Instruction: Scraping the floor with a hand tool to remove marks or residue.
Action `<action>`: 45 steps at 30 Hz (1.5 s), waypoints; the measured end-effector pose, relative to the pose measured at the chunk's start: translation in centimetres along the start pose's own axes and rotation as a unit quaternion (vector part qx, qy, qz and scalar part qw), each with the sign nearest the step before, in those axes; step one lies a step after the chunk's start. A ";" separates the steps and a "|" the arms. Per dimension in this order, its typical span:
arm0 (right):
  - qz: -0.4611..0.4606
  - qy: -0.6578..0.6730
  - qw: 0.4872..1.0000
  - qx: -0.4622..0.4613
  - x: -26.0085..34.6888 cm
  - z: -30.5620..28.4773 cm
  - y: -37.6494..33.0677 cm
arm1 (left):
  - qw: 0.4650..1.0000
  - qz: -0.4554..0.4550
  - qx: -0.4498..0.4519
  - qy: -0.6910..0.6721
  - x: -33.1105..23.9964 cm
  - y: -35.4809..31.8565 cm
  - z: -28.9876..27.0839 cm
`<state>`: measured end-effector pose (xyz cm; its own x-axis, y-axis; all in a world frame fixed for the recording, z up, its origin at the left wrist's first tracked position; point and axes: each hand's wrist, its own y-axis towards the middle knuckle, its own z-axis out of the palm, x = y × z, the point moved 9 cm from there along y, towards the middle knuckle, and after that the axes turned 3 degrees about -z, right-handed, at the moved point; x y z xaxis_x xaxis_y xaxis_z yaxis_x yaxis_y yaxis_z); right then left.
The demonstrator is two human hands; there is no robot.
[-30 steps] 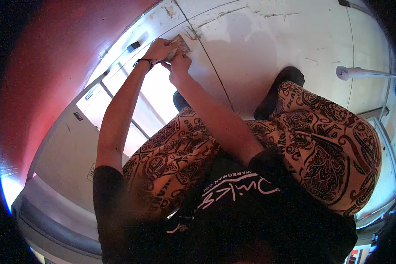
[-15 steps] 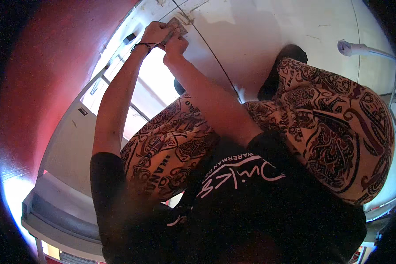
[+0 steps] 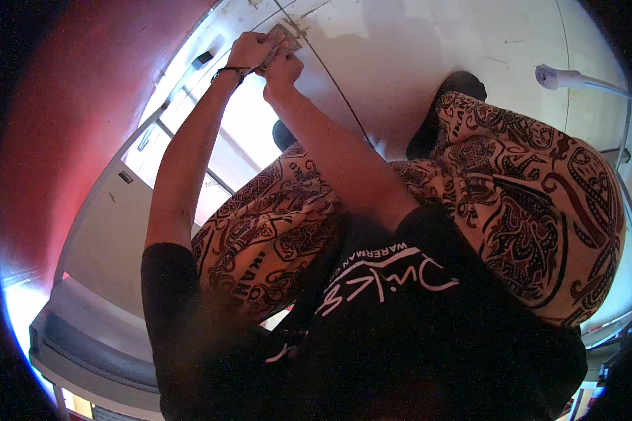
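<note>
A small, flat, brownish piece [image 3: 288, 36] was held just left of the dark floor seam [image 3: 338, 88], gripped by both the left hand [image 3: 251, 50] and the right hand [image 3: 282, 70], while a dark shoe [image 3: 468, 84] was planted right of that seam.

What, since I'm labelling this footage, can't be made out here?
All in the head view:
Flat piece: partly covered by the left hand and right hand; too small and dim to tell its material.
Left foot: mostly hidden by the right forearm and trousers.
Red surface: cut off by the dark lens rim.
</note>
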<state>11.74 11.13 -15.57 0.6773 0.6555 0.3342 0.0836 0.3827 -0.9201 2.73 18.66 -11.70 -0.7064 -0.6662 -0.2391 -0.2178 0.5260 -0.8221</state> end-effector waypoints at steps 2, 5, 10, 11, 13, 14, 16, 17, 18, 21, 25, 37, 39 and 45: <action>0.000 -0.008 1.000 0.020 0.1 -0.1 0.0 | 0.999 0.019 -0.033 0.011 -0.3 -0.3 -0.3; -0.016 -0.005 0.998 0.059 0.6 -0.3 0.2 | 0.996 0.069 -0.055 0.015 -0.5 -0.7 0.1; 0.020 -0.003 0.991 0.132 -2.1 -1.3 -1.4 | 0.998 0.012 -0.045 0.031 4.2 -1.6 1.2; 0.052 -0.031 0.989 0.138 -3.5 -1.6 -2.0 | 0.998 0.019 -0.063 0.019 5.1 -2.1 0.9; 0.090 -0.080 0.984 0.129 -5.9 -2.3 -3.0 | 0.996 -0.017 -0.054 0.063 7.5 -3.1 1.1; 0.093 -0.082 0.984 0.130 -6.4 -2.5 -3.3 | 0.997 0.015 -0.054 0.045 7.6 -3.6 1.1; 0.064 -0.071 0.987 0.131 -6.6 -2.3 -3.7 | 0.999 -0.033 -0.031 -0.017 9.0 -4.0 1.3; 0.079 -0.073 0.985 0.136 -6.9 -2.2 -3.8 | 0.999 -0.020 -0.042 -0.009 8.7 -4.1 1.1; 0.079 -0.072 0.987 0.118 -6.7 -2.4 -3.5 | 0.998 -0.030 -0.049 -0.008 8.5 -4.0 0.9; 0.075 -0.078 0.987 0.117 -4.7 -2.1 -2.4 | 0.999 -0.013 -0.019 0.045 5.9 -2.8 1.7; 0.045 -0.035 0.994 0.093 -0.8 -1.9 -0.2 | 0.996 0.084 -0.031 -0.004 0.6 -0.8 1.8; 0.059 -0.199 0.969 0.135 -7.9 -4.0 -1.6 | 0.997 -0.070 -0.041 0.003 9.2 -5.0 2.6; 0.139 -0.135 0.973 0.124 -10.0 -4.2 -2.6 | 0.996 -0.078 -0.048 -0.002 10.7 -5.0 2.0; 0.067 -0.094 0.984 0.134 -6.3 1.0 -1.0 | 0.996 -0.061 -0.057 0.008 9.3 -1.0 -1.2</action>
<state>6.67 7.26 -16.54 0.5188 0.8117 0.2681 -0.2104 0.4252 -0.8803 -4.45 12.54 -12.47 -0.6809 -0.7204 -0.1317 -0.3768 0.4988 -0.7805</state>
